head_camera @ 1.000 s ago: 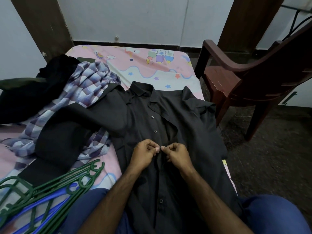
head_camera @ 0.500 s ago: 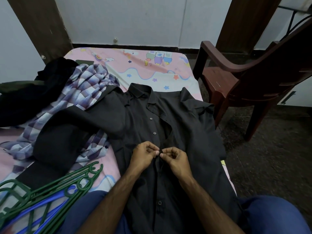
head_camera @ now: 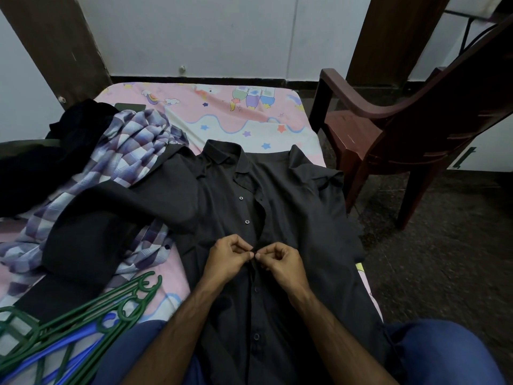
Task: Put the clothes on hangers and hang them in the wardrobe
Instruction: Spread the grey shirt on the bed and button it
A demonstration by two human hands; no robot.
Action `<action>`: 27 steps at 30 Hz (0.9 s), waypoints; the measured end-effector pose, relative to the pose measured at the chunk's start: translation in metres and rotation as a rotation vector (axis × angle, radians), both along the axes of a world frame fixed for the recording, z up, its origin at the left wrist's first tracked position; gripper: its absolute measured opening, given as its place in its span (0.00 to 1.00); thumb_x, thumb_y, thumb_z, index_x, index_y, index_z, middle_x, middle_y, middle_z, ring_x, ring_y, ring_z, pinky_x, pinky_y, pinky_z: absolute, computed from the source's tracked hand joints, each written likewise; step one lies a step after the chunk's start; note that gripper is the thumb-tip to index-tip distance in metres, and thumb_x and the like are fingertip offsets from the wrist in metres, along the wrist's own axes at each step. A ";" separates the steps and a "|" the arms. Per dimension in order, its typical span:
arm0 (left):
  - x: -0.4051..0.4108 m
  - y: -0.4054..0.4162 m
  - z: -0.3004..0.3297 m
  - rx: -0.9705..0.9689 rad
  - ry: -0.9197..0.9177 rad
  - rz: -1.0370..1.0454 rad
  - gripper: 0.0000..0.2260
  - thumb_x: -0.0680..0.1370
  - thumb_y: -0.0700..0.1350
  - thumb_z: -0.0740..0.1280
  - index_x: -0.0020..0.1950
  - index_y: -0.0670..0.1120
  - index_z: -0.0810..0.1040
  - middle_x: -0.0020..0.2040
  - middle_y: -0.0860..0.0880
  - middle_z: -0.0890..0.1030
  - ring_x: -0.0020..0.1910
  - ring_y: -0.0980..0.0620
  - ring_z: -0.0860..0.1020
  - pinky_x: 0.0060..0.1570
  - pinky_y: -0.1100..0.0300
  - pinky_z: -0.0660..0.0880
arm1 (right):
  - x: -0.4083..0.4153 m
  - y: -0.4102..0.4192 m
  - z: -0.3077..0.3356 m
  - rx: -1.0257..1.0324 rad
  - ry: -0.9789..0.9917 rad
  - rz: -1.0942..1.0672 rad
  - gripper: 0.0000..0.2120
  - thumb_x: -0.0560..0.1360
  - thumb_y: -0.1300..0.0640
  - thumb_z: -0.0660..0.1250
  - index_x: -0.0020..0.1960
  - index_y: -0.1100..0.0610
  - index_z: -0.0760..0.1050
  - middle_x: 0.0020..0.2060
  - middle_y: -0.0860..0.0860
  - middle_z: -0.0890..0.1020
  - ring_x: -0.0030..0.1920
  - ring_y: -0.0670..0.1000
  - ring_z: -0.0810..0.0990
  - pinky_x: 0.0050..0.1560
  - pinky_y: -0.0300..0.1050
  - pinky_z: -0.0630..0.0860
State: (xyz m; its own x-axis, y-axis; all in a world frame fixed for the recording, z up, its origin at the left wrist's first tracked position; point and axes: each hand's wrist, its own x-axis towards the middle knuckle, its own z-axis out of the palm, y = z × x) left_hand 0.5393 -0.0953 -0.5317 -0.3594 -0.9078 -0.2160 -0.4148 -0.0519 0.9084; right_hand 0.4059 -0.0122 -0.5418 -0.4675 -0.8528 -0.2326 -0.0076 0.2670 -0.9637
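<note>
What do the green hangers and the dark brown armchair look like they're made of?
Green hangers: likely moulded plastic, with thick, smooth one-piece hooks. Dark brown armchair: probably moulded plastic too, with a seamless curved armrest and a dull sheen, though painted wood can't be excluded.

No words, numbers, labels or brand marks can be read anywhere. The pink bedsheet [head_camera: 222, 112] carries only cartoon pictures, stars and rainbows at its far end, and they bear no lettering.
</note>
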 end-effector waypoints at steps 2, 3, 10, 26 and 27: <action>0.000 -0.001 -0.002 0.010 0.033 0.022 0.10 0.71 0.34 0.76 0.42 0.46 0.79 0.34 0.49 0.82 0.32 0.56 0.78 0.35 0.63 0.73 | 0.002 -0.002 0.000 0.010 0.015 -0.011 0.03 0.73 0.60 0.76 0.43 0.60 0.83 0.33 0.52 0.85 0.34 0.45 0.81 0.36 0.37 0.76; 0.001 -0.001 -0.003 0.017 0.055 0.037 0.11 0.70 0.33 0.76 0.42 0.46 0.77 0.35 0.48 0.82 0.32 0.56 0.77 0.35 0.63 0.73 | 0.002 -0.003 0.000 0.015 0.021 -0.015 0.04 0.73 0.60 0.76 0.43 0.60 0.83 0.33 0.52 0.85 0.33 0.45 0.81 0.36 0.37 0.75; -0.002 -0.004 -0.005 0.027 0.034 0.001 0.11 0.71 0.33 0.74 0.45 0.45 0.76 0.36 0.47 0.81 0.32 0.57 0.76 0.35 0.61 0.72 | 0.000 -0.002 0.005 0.067 0.149 0.049 0.03 0.73 0.60 0.75 0.42 0.56 0.82 0.31 0.51 0.83 0.32 0.44 0.79 0.37 0.41 0.76; -0.002 -0.017 -0.015 -0.316 -0.085 -0.056 0.07 0.77 0.45 0.72 0.52 0.49 0.78 0.37 0.52 0.80 0.32 0.54 0.79 0.37 0.58 0.76 | -0.023 -0.054 0.038 0.277 0.579 0.006 0.08 0.74 0.49 0.64 0.46 0.54 0.75 0.42 0.51 0.83 0.39 0.54 0.85 0.42 0.46 0.81; -0.003 -0.023 -0.014 -0.409 -0.098 -0.054 0.06 0.78 0.44 0.71 0.54 0.48 0.79 0.41 0.52 0.80 0.36 0.54 0.80 0.41 0.56 0.77 | -0.026 -0.050 0.035 0.229 0.486 -0.028 0.07 0.76 0.52 0.64 0.46 0.55 0.76 0.40 0.50 0.83 0.34 0.52 0.85 0.38 0.45 0.81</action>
